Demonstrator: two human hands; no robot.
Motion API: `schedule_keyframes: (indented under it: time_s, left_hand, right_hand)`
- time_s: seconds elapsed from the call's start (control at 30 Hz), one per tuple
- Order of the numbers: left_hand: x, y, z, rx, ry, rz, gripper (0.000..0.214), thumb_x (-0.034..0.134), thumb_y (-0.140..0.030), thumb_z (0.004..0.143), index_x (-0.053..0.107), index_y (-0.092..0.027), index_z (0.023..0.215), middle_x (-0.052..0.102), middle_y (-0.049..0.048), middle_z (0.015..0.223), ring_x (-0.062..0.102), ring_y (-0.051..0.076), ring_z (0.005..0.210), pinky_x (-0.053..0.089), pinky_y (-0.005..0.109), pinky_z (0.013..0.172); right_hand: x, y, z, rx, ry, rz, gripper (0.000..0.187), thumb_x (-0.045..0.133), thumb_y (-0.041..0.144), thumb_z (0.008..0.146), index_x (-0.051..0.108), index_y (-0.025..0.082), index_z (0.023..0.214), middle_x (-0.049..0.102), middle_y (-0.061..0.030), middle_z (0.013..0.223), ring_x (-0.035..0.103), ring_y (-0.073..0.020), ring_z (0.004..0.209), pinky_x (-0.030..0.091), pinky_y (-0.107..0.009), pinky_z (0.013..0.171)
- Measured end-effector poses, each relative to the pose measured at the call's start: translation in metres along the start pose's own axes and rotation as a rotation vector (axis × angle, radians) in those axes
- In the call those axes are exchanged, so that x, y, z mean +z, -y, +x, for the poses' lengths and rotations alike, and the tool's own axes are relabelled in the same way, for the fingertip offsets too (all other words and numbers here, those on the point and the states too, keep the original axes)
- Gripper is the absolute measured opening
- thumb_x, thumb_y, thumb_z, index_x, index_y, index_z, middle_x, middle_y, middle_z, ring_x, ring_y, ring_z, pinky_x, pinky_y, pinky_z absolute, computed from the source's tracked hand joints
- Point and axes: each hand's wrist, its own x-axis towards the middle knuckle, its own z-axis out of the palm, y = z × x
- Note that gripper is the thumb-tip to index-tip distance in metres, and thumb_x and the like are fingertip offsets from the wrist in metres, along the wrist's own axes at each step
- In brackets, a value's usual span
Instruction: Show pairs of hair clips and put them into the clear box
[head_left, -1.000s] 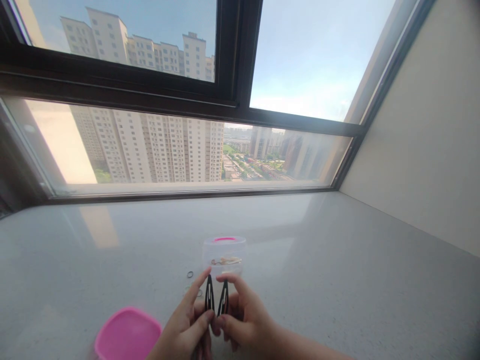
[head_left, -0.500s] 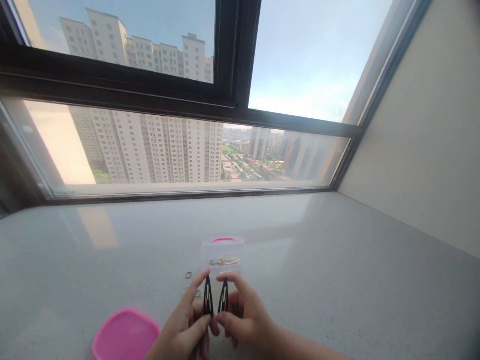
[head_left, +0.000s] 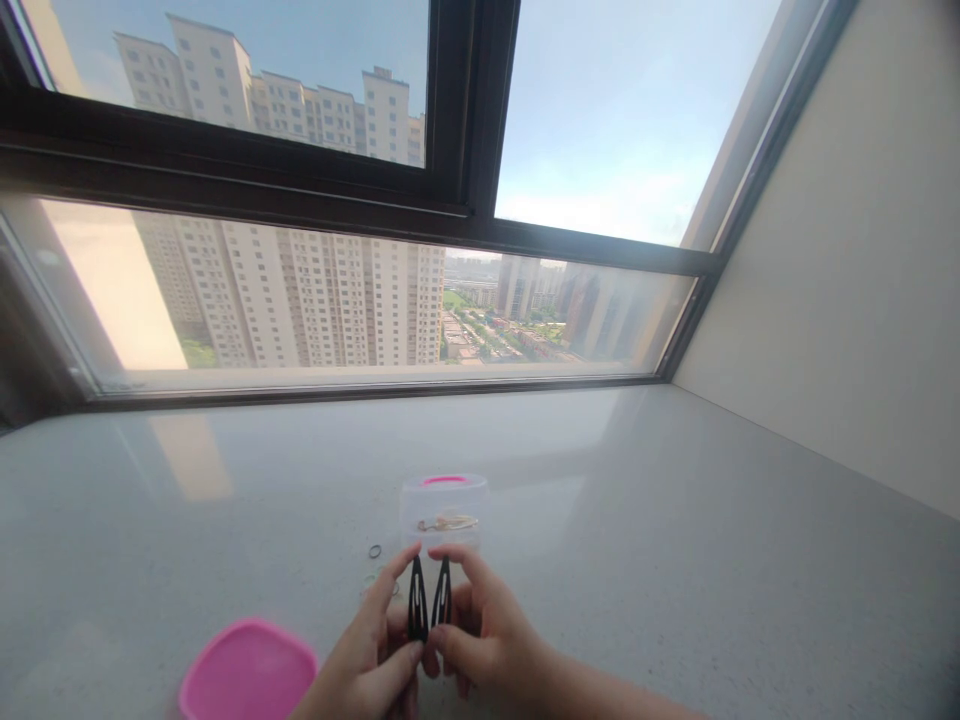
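Near the bottom middle, my left hand (head_left: 371,660) pinches a black snap hair clip (head_left: 415,600) between thumb and forefinger, held upright. My right hand (head_left: 487,630) pinches a second black hair clip (head_left: 443,595) the same way, and the two clips stand side by side, almost touching. Just behind them on the sill stands a small clear plastic container (head_left: 444,510) with a pink base and a thin gold-coloured clip inside. A pink lid (head_left: 249,672) lies on the sill left of my left hand.
Small rings or hair ties (head_left: 374,551) lie on the grey stone window sill (head_left: 675,500) left of the container. A large dark-framed window (head_left: 465,190) runs along the back, and a beige wall (head_left: 847,300) closes the right side.
Both hands have kept their hold on the clips and have brought the two clips slightly closer together. The view has shifted a little.
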Motion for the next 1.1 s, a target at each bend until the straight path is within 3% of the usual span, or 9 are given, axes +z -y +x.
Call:
schedule_keyframes:
  time_s: [0.3,0.47,0.7,0.97,1.1]
  left_hand:
    - [0.004,-0.004,0.000,-0.020,-0.025,0.049,0.091,0.067,-0.038,0.079,0.009,-0.023,0.147,0.068,0.0036,0.077,0.053,0.008,0.040,0.037,0.015,0.036]
    - [0.000,0.005,0.001,0.005,-0.005,0.049,0.090,0.065,-0.037,0.080,0.007,-0.024,0.148,0.067,0.0030,0.077,0.053,0.008,0.040,0.037,0.016,0.036]
    - [0.001,0.004,0.001,0.013,-0.017,0.056,0.086,0.064,-0.033,0.081,0.012,-0.025,0.148,0.065,0.0011,0.072,0.052,0.009,0.040,0.035,0.017,0.035]
    - [0.006,-0.005,-0.002,-0.001,-0.024,0.091,0.084,0.064,-0.033,0.080,0.014,-0.022,0.147,0.066,0.0022,0.073,0.050,0.008,0.040,0.034,0.016,0.036]
    - [0.007,-0.005,-0.003,0.010,-0.026,0.107,0.081,0.061,-0.033,0.082,0.015,-0.021,0.147,0.066,0.0025,0.073,0.051,0.008,0.041,0.036,0.017,0.037]
  right_hand:
    - [-0.002,-0.007,0.000,-0.019,0.023,-0.013,0.071,0.068,0.018,0.072,0.037,0.021,0.135,0.060,0.0045,0.062,0.048,-0.0080,0.043,0.038,-0.015,0.036]
    - [-0.004,-0.001,0.002,0.016,0.080,-0.051,0.073,0.070,0.023,0.073,0.038,0.022,0.138,0.059,0.0043,0.064,0.049,-0.0083,0.044,0.040,-0.018,0.039]
    - [-0.004,-0.003,0.000,0.026,0.081,-0.076,0.082,0.069,0.024,0.074,0.029,0.025,0.145,0.057,0.0043,0.065,0.051,-0.0098,0.048,0.042,-0.019,0.042]
    - [-0.005,-0.008,0.003,0.000,0.114,-0.051,0.076,0.072,0.023,0.071,0.035,0.023,0.138,0.059,0.0038,0.066,0.050,-0.0094,0.047,0.042,-0.019,0.042]
    - [-0.004,-0.008,0.003,0.019,0.087,-0.065,0.080,0.073,0.026,0.071,0.030,0.022,0.138,0.059,0.0051,0.064,0.049,-0.0094,0.045,0.042,-0.019,0.041]
